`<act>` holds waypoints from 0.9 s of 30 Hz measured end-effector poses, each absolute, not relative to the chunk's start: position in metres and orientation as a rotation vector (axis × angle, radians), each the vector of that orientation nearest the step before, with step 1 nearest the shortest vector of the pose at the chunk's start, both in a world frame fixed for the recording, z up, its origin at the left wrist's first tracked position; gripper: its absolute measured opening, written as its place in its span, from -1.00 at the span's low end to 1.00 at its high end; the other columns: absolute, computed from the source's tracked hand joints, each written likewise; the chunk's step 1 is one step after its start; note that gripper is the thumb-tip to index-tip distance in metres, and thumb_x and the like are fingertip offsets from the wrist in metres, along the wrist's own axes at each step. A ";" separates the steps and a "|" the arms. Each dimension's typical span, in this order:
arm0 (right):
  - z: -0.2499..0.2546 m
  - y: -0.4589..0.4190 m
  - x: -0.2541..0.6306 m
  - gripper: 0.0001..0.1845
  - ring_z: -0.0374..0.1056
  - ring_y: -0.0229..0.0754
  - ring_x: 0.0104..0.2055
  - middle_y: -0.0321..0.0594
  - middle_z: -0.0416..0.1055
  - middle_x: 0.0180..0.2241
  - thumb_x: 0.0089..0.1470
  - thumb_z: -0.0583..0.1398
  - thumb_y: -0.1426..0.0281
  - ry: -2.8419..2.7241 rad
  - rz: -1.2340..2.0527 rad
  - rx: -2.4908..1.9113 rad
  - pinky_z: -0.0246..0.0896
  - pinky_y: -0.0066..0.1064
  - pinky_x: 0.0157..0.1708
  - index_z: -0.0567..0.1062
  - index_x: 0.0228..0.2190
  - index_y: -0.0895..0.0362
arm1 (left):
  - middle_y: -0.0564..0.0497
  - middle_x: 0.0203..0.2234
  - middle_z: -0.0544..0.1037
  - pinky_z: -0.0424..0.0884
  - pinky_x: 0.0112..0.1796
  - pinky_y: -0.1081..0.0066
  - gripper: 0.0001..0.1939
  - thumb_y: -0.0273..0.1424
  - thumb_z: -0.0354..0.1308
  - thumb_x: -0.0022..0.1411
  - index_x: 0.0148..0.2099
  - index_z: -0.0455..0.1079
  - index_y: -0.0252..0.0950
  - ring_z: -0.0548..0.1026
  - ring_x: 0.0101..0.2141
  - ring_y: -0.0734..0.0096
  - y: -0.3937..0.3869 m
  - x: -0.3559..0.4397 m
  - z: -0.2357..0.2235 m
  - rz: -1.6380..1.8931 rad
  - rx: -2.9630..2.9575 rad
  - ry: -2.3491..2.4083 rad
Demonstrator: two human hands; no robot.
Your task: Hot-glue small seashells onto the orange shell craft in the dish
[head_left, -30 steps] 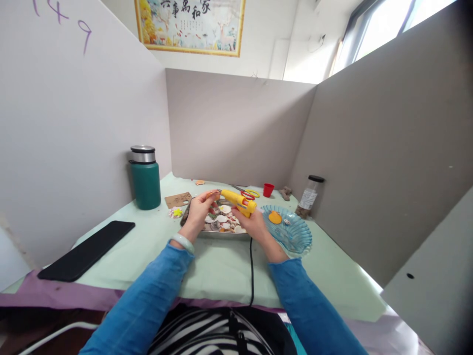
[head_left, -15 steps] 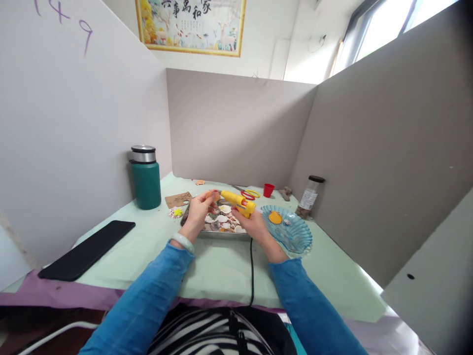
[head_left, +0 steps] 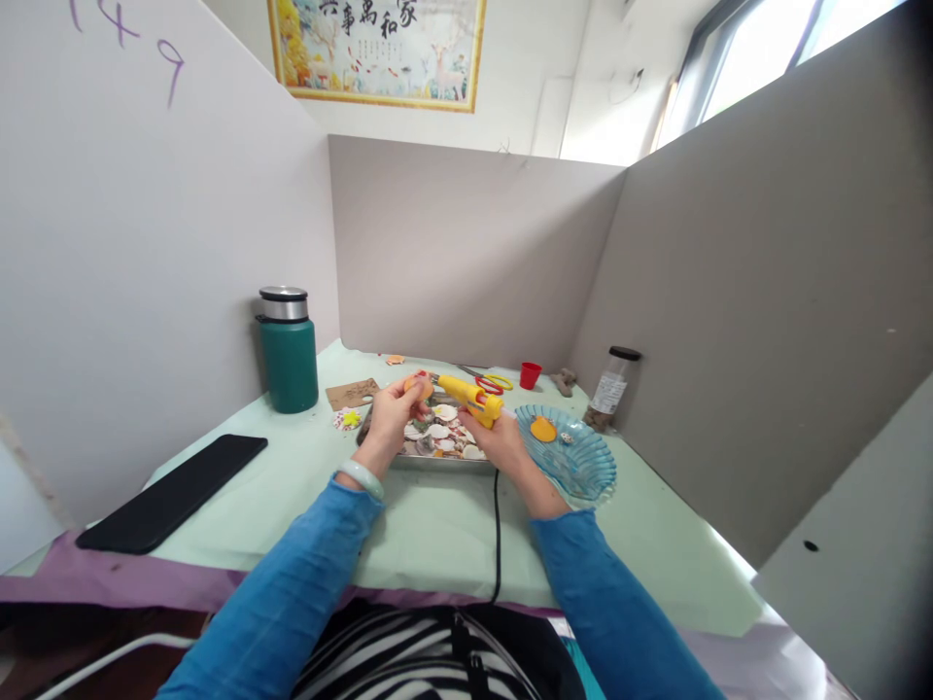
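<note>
Above a metal tray (head_left: 437, 465) of seashells (head_left: 443, 431), my left hand (head_left: 394, 413) pinches a small orange piece (head_left: 418, 389), perhaps a shell; the fingers partly cover it. My right hand (head_left: 501, 442) is wrapped round the handle of a yellow hot glue gun (head_left: 466, 395). The gun's nozzle points left, close to the orange piece; whether they touch I cannot tell. A black cord (head_left: 497, 535) runs down from near the right hand to the table's front edge. Right of that hand, a blue glass plate (head_left: 587, 467) holds an orange shell (head_left: 543, 429) and a small speckled piece.
A green bottle (head_left: 289, 360) and a black flat pad (head_left: 175, 491) are at the left. Brown card (head_left: 353, 394) lies behind the tray's left end. Scissors (head_left: 490, 382), a red cup (head_left: 530, 375) and a black-lidded jar (head_left: 610, 389) stand farther back. Grey partitions enclose the table.
The glue gun's tip has shifted very slightly right, away from the left fingertips. More of the orange piece shows in my left hand. Otherwise things look the same.
</note>
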State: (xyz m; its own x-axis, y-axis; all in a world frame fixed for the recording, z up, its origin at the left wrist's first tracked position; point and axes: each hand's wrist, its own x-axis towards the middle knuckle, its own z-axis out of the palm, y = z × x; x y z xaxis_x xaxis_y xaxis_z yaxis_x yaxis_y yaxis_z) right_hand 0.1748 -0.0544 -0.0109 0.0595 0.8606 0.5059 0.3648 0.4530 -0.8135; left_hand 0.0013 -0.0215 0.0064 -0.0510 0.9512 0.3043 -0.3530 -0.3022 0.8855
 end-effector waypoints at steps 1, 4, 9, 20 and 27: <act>-0.012 -0.054 0.175 -0.64 0.28 -0.21 -0.49 -0.24 0.40 -0.54 -0.05 0.23 0.10 -1.530 0.522 -1.117 0.20 -0.41 -0.48 0.54 -0.43 0.18 | 0.09 -0.67 0.44 0.21 -0.63 0.55 -0.62 -0.24 0.33 -0.08 -0.24 0.46 -0.40 0.36 -0.66 0.54 -0.022 0.001 0.006 1.573 1.156 0.762; -0.013 -0.052 0.175 -0.64 0.31 -0.20 -0.47 -0.23 0.43 -0.51 -0.05 0.24 0.12 -1.524 0.514 -1.104 0.21 -0.40 -0.46 0.55 -0.41 0.18 | 0.08 -0.70 0.42 0.22 -0.64 0.54 -0.66 -0.23 0.32 -0.08 -0.31 0.44 -0.40 0.36 -0.66 0.53 -0.022 0.002 0.006 1.552 1.183 0.767; -0.014 -0.051 0.175 -0.64 0.30 -0.20 -0.48 -0.24 0.42 -0.53 -0.05 0.24 0.11 -1.515 0.510 -1.103 0.20 -0.41 -0.49 0.56 -0.41 0.17 | 0.08 -0.72 0.41 0.23 -0.63 0.53 -0.67 -0.19 0.30 -0.05 -0.37 0.43 -0.38 0.34 -0.69 0.54 -0.022 0.003 0.006 1.543 1.233 0.771; -0.014 -0.051 0.174 -0.63 0.24 -0.26 -0.55 -0.29 0.37 -0.57 -0.06 0.25 0.11 -1.521 0.569 -1.055 0.17 -0.43 -0.54 0.54 -0.41 0.18 | 0.05 -0.69 0.43 0.24 -0.62 0.53 -0.70 -0.21 0.31 -0.01 -0.42 0.43 -0.38 0.34 -0.68 0.55 -0.025 0.004 0.005 1.466 1.306 0.714; -0.013 -0.054 0.173 -0.65 0.18 -0.29 -0.59 -0.30 0.33 -0.60 -0.06 0.24 0.11 -1.522 0.576 -1.054 0.12 -0.44 -0.59 0.54 -0.43 0.18 | 0.05 -0.69 0.43 0.24 -0.63 0.53 -0.69 -0.21 0.32 -0.02 -0.41 0.44 -0.39 0.34 -0.68 0.55 -0.025 0.005 0.005 1.451 1.314 0.707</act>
State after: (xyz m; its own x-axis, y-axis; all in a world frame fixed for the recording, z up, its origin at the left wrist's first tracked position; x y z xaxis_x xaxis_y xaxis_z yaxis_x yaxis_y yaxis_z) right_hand 0.1728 -0.0537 -0.0127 0.0420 0.8576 0.5126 0.3033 0.4779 -0.8244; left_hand 0.0047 -0.0251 0.0055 0.1045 0.9274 0.3591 -0.2887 -0.3172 0.9034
